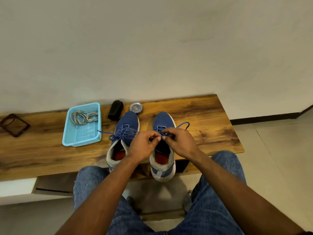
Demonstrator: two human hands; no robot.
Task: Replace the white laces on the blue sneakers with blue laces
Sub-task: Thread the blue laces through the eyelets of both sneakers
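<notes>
Our hands [145, 146] [181, 143] hide the lacing on the right shoe [162, 150]. We cannot read the tin's [136, 108] label, and the dark case [14, 125] is cut off at the left edge.

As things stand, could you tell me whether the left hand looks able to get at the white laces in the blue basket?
Probably yes, once free. The left hand now pinches the blue lace on the right sneaker. The white laces lie uncovered in the open blue basket to its left, with only the left sneaker between.
</notes>
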